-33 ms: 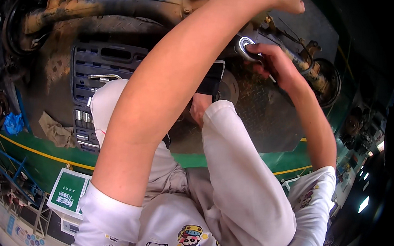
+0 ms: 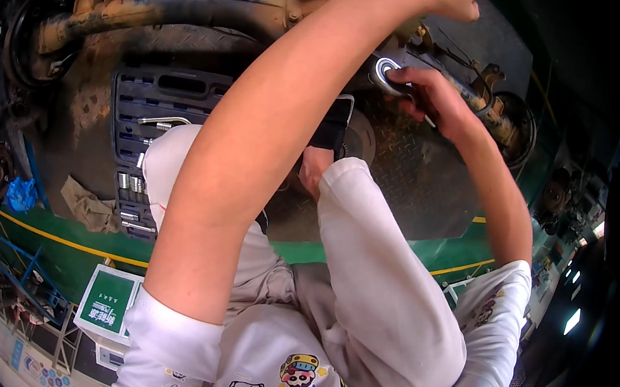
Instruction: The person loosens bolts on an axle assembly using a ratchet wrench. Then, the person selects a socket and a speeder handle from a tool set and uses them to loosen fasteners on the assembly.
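Observation:
My right hand (image 2: 440, 102) is closed around a ratchet wrench (image 2: 385, 70), thumb against its round shiny head. The wrench is beside the middle of a rusty vehicle axle (image 2: 245, 12) that lies across the far side. My left arm stretches over the axle, crossing much of the view. At the top edge, my left hand (image 2: 456, 1) is partly cut off; its fingers are hidden, and I cannot tell whether it touches anything. Under my left arm is an opened socket tool case (image 2: 130, 97), partly covered by my arm and knee.
Sockets (image 2: 131, 182) and a bent bar (image 2: 165, 120) lie in the case. A crumpled tan rag (image 2: 89, 204) is left of it. A round metal disc (image 2: 359, 140) lies on the dark plate floor. Behind me at left stands a green-and-white box (image 2: 105, 301).
My right forearm and elbow have shifted very slightly to the right, with the wrench's head staying in place. My left arm has not visibly moved.

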`<state>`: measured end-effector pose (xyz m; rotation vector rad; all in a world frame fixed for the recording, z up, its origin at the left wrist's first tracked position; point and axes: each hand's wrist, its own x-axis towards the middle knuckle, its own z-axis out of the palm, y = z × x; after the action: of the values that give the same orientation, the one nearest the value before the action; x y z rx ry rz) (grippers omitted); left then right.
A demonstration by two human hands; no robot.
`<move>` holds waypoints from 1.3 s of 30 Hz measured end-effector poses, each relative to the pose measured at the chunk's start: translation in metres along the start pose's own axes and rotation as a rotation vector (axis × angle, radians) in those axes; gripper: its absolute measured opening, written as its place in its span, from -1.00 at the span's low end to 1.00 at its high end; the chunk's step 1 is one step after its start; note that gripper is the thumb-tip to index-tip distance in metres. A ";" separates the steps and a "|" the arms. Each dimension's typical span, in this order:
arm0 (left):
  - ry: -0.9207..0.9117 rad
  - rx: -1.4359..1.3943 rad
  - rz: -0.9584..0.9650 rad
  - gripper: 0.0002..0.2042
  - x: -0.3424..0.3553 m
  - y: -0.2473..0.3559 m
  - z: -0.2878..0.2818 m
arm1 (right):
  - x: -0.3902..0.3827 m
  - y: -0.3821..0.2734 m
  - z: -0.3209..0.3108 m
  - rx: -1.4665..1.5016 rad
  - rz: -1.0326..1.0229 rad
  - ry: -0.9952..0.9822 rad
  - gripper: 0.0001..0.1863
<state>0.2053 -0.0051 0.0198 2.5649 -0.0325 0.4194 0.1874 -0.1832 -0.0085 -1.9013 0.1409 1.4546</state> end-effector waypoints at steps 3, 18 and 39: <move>-0.017 -0.004 -0.007 -0.76 0.002 0.002 -0.002 | 0.005 -0.005 -0.010 -0.133 -0.002 -0.037 -0.69; -0.023 -0.017 -0.005 -0.76 0.003 0.000 0.004 | 0.020 -0.006 -0.021 -0.395 -0.131 -0.224 -0.67; -0.090 0.012 0.004 -0.72 0.001 0.002 -0.006 | -0.072 0.130 0.078 0.046 -0.204 0.155 -0.70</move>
<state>0.2043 -0.0033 0.0263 2.5940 -0.0683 0.3069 0.0361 -0.2553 -0.0151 -1.9292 0.0504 1.1597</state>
